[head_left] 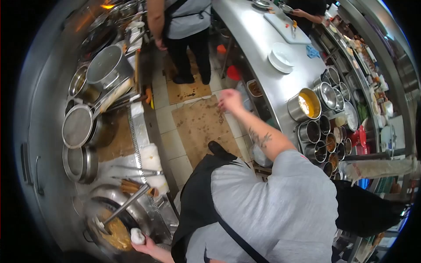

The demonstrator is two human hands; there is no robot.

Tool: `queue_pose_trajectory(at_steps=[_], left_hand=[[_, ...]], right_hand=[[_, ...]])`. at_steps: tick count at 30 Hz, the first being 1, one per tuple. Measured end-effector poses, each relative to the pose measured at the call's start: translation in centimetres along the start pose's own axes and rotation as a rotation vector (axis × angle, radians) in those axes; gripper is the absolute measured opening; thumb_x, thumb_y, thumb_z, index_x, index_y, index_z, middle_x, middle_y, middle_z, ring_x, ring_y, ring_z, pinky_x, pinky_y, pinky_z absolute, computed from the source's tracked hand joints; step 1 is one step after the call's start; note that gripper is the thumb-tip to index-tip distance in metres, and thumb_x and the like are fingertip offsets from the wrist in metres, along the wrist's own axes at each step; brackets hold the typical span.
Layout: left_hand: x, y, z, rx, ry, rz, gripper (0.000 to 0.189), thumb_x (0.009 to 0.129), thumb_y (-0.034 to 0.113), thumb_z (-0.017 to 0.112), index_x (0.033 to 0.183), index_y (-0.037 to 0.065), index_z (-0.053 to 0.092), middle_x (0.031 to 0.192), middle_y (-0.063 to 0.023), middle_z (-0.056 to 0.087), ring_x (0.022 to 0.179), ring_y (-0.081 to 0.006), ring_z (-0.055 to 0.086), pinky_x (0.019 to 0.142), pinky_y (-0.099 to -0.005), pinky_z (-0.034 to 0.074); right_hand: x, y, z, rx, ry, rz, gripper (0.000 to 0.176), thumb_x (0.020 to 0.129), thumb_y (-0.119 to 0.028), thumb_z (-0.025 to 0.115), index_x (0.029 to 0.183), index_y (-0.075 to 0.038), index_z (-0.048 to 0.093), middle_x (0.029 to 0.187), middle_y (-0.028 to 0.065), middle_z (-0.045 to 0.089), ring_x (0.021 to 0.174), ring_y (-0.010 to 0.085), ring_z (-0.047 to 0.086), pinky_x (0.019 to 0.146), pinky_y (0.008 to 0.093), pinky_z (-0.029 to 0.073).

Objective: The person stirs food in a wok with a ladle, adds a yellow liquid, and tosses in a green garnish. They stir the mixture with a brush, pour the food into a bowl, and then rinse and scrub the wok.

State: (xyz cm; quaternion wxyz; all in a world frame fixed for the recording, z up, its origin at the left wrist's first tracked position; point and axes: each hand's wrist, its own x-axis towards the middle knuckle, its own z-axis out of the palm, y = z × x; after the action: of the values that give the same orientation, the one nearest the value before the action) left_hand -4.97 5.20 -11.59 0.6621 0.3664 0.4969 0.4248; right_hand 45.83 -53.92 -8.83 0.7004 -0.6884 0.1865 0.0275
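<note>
At the lower left, my left hand is closed round a folded white cloth at the edge of a wok. In the wok lies yellowish-brown food. A long-handled metal ladle rests in the wok, its handle pointing up and to the right. My tattooed right arm reaches out over the floor, away from the stove. My right hand is blurred there, its fingers seemingly curled, and I see nothing clearly in it.
Left of me, the stove holds a large pot, a mesh strainer and a rolled towel. On the right, a steel counter bears plates, a pot of yellow liquid and several sauce containers. A person stands ahead; another works across the counter.
</note>
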Motion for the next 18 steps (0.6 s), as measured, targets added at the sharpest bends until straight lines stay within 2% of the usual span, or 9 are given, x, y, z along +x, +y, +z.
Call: queue_pose_trajectory(at_steps=[2,4,5,8,10,12,13,15,18], left_hand=[[-0.3,-1.9,-1.2,0.523,-0.109,0.434,0.037,0.08,0.022,0.073,0.11,0.001,0.067,0.102,-0.0132,0.069,0.095,-0.0281,0.067,0.085,-0.0451,0.054],[-3.2,-1.8,-1.9,1.02,-0.166,0.822,0.04,0.077,0.018,0.08,0.11,0.001,0.066,0.101,-0.0131,0.068,0.092,-0.0264,0.066,0.084,-0.0451,0.052],[-6.2,-1.1,-0.9,1.38,-0.154,1.029,0.041,0.089,0.025,0.073,0.122,0.003,0.062,0.108,-0.0115,0.065,0.098,-0.022,0.062,0.089,-0.0485,0.048],[-4.1,-3.0,-3.3,0.982,-0.035,0.827,0.039,0.064,0.018,0.088,0.097,0.002,0.073,0.091,-0.0135,0.072,0.085,-0.0291,0.071,0.076,-0.0387,0.058],[-4.7,-4.4,-4.9,0.754,0.022,0.542,0.037,0.084,0.023,0.064,0.114,0.001,0.066,0.114,-0.0142,0.066,0.107,-0.0314,0.063,0.091,-0.0472,0.052],[-8.1,-3.7,-3.0,0.336,0.196,0.11,0.038,0.087,0.025,0.059,0.116,0.001,0.065,0.117,-0.0147,0.066,0.11,-0.0339,0.062,0.094,-0.0499,0.05],[-10.8,-2.6,0.1,0.171,0.295,-0.021,0.039,0.088,0.025,0.056,0.117,0.0,0.065,0.119,-0.0149,0.066,0.111,-0.0352,0.061,0.095,-0.0513,0.049],[-14.0,-0.8,3.7,-0.016,0.406,-0.094,0.04,0.092,0.027,0.051,0.118,0.0,0.064,0.122,-0.0154,0.065,0.114,-0.0377,0.059,0.097,-0.054,0.047],[-15.2,0.3,6.0,-0.201,0.452,-0.156,0.041,0.09,0.027,0.051,0.118,0.0,0.064,0.121,-0.0166,0.065,0.114,-0.0387,0.059,0.096,-0.0548,0.048]], right_hand=[[6.6,-2.2,-7.6,0.326,0.378,0.037,0.011,0.093,-0.007,0.053,0.097,0.002,0.059,0.071,0.0141,0.064,0.052,0.0213,0.061,0.043,0.0323,0.049],[12.4,-2.6,-15.9,0.422,0.639,0.11,0.014,0.09,-0.004,0.048,0.089,0.006,0.057,0.07,0.0194,0.065,0.047,0.0226,0.058,0.039,0.0331,0.046],[14.4,-2.8,-19.5,0.437,0.734,0.145,0.015,0.09,-0.004,0.047,0.088,0.008,0.056,0.07,0.0211,0.065,0.047,0.0233,0.058,0.039,0.0337,0.046],[18.6,-1.8,-27.4,0.464,0.846,0.178,0.021,0.094,-0.008,0.046,0.096,0.013,0.051,0.075,0.0241,0.064,0.056,0.0287,0.063,0.047,0.0357,0.056],[19.0,-2.7,-29.0,0.441,0.777,0.278,0.031,0.099,-0.023,0.053,0.105,0.008,0.051,0.079,0.0224,0.064,0.061,0.0303,0.066,0.055,0.0362,0.061],[21.2,-1.8,-31.3,0.457,0.617,0.344,0.033,0.1,-0.026,0.055,0.107,0.006,0.051,0.082,0.0209,0.064,0.067,0.0296,0.068,0.059,0.0378,0.063],[22.5,-0.4,-32.7,0.484,0.511,0.35,0.031,0.101,-0.024,0.055,0.107,0.006,0.051,0.084,0.0196,0.064,0.07,0.029,0.068,0.06,0.0393,0.063],[25.4,1.9,-35.3,0.695,0.487,0.355,0.024,0.103,-0.021,0.05,0.107,0.002,0.052,0.086,0.0167,0.065,0.071,0.0267,0.068,0.062,0.0376,0.063],[25.8,1.7,-34.8,0.828,0.617,0.222,0.019,0.104,-0.013,0.042,0.111,0.003,0.05,0.092,0.0186,0.063,0.078,0.0278,0.067,0.066,0.0364,0.062]])
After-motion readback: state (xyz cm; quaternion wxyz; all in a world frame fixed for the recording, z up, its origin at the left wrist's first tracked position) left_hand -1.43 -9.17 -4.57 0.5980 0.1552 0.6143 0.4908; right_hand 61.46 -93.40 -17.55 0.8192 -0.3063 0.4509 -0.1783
